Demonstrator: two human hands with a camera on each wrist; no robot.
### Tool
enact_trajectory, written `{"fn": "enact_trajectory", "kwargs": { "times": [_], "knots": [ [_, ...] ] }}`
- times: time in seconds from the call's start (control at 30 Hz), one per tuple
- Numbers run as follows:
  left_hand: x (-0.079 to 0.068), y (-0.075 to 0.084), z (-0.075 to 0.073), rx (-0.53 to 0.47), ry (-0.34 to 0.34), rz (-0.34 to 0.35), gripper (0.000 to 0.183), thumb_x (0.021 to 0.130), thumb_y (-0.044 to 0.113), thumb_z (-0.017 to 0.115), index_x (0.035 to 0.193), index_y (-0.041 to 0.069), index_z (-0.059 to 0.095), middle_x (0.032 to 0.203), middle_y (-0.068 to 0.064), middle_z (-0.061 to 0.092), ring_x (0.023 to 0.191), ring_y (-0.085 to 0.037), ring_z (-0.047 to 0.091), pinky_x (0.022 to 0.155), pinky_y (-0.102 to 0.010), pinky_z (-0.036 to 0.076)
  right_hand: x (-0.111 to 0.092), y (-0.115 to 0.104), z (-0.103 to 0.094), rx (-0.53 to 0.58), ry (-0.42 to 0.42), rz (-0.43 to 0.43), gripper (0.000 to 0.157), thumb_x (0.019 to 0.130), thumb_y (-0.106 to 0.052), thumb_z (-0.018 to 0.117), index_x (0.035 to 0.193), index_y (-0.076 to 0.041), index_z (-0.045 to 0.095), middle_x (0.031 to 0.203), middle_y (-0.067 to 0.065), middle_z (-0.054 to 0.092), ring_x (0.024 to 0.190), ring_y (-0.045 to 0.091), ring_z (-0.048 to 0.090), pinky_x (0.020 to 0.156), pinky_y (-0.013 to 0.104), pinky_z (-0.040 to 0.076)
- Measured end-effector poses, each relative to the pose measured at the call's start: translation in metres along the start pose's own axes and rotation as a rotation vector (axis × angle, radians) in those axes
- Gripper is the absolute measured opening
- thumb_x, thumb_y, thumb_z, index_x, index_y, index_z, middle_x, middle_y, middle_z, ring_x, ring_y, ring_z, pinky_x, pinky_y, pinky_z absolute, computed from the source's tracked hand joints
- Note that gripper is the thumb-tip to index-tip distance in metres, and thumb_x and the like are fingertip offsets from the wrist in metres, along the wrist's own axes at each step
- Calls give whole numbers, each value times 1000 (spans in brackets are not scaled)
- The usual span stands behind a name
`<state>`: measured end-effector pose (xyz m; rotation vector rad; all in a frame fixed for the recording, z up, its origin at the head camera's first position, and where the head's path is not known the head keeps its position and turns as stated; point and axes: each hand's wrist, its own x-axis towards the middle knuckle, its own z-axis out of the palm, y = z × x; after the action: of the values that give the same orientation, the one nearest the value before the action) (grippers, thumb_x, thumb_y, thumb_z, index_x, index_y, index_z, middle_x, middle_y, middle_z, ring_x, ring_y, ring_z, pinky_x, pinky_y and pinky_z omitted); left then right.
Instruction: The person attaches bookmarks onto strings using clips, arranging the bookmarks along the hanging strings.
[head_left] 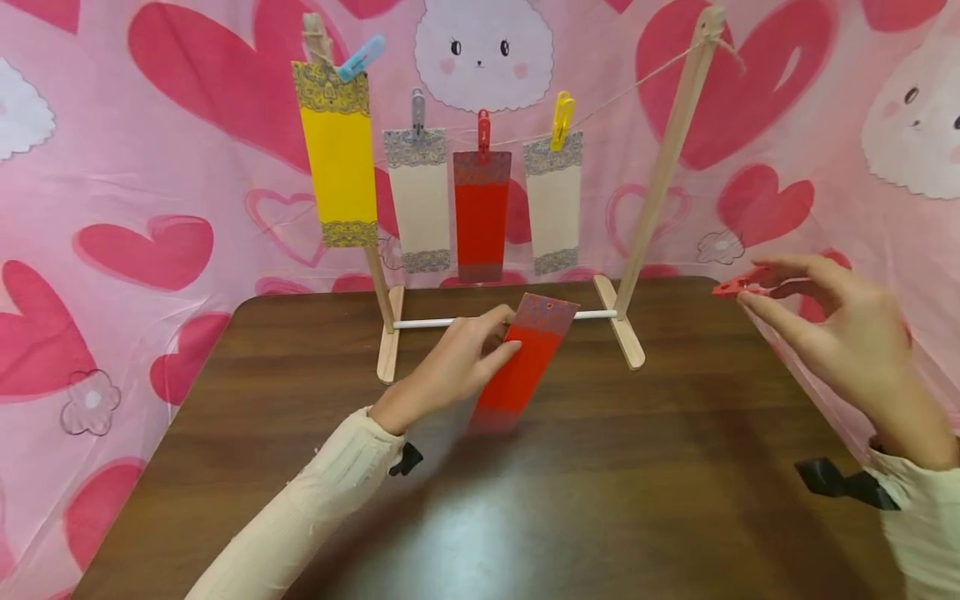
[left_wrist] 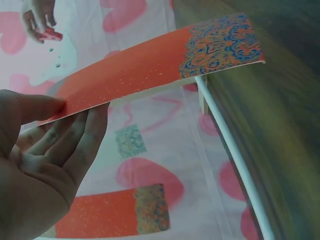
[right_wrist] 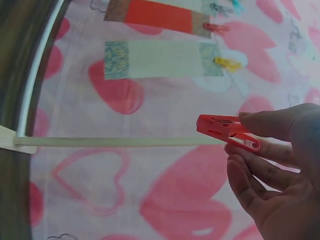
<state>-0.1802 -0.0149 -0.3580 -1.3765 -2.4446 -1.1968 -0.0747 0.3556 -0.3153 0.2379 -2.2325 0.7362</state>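
Between thumb and fingers my left hand (head_left: 468,354) pinches a red paper card (head_left: 527,358) with patterned ends, tilted above the table before the rack. In the left wrist view the card (left_wrist: 135,65) bows slightly, held near one end. Off to the right, my right hand (head_left: 843,333) pinches a red clothespin (head_left: 738,286) in the air. The right wrist view shows that clothespin (right_wrist: 227,131) with its handles between thumb and fingers, its nose pointing left and gripping nothing. A string (head_left: 637,83) carries a hanging red card (head_left: 482,218) under another red clothespin (head_left: 483,133).
The wooden rack has a right post (head_left: 667,167), flat feet (head_left: 619,325) and a white crossbar (head_left: 423,322). Also hanging are a yellow card (head_left: 341,167) and two white cards, one left (head_left: 418,204), one right (head_left: 553,204), with blue, grey and yellow clothespins. A heart-print cloth (head_left: 172,258) backs the brown table (head_left: 600,500).
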Motion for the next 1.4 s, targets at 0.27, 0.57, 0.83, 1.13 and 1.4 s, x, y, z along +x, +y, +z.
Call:
{"fn": "enact_trajectory", "kwargs": {
  "times": [0.27,0.57,0.83,1.13,1.4],
  "knots": [
    [30,8,3,-19,80,12,14,94,6,68,97,5,54,92,-4,72,87,-12,69,75,-22,54,29,-15,-9,-21,13,-120,52,69,12,84,117,-4,72,103,-24,66,91,-14,55,79,3,38],
    [63,18,3,-70,147,-14,13,94,9,68,99,5,57,95,-6,72,89,-14,66,79,-25,52,58,-34,-8,18,25,-213,50,69,15,82,115,1,70,99,-7,69,88,-12,58,82,7,42],
    [96,26,6,-181,161,-64,19,95,10,68,106,2,56,101,-10,70,93,-16,67,89,-27,54,94,-46,-10,31,27,-252,41,69,14,83,107,5,70,100,-22,65,86,-17,58,76,6,41],
    [136,34,3,-232,232,-65,21,97,10,65,112,1,54,105,-13,70,90,-15,70,76,-23,57,135,-55,-14,109,30,-290,29,72,15,80,98,13,68,93,-24,64,81,-4,60,82,9,47],
    [170,46,-9,-206,338,-25,22,98,9,63,115,0,54,103,-12,70,87,-16,67,78,-20,54,179,-59,-18,116,21,-193,24,80,2,80,103,5,73,91,-19,65,79,0,61,78,10,47]
  ]
}}
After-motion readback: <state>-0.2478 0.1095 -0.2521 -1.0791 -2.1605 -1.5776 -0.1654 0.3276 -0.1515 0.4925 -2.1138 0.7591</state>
